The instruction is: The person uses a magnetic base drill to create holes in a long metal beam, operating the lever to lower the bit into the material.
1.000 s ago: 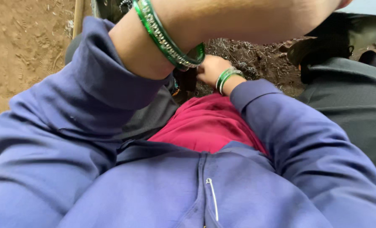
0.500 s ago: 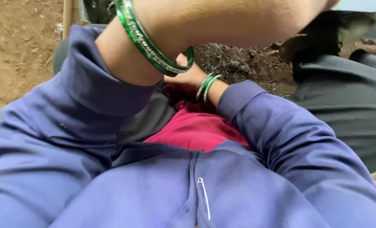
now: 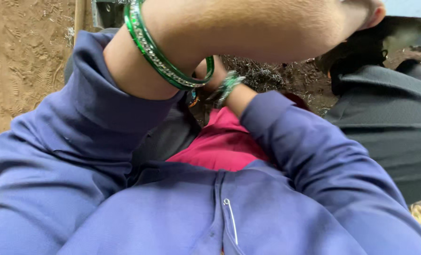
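Green bangle [image 3: 163, 61] around raised left forearm, left hand [image 3: 357, 14] near top edge, grip unclear; right hand [image 3: 205, 75] mostly hidden behind, banded wrist [image 3: 227, 87] showing.

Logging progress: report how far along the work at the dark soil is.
Done: nothing finished shows; the dark soil looks loose and clumpy. In hand: the right hand, bangled, reaches down toward it, mostly hidden behind the forearm of the raised left hand. Left: cannot be judged, the worked spot is covered.
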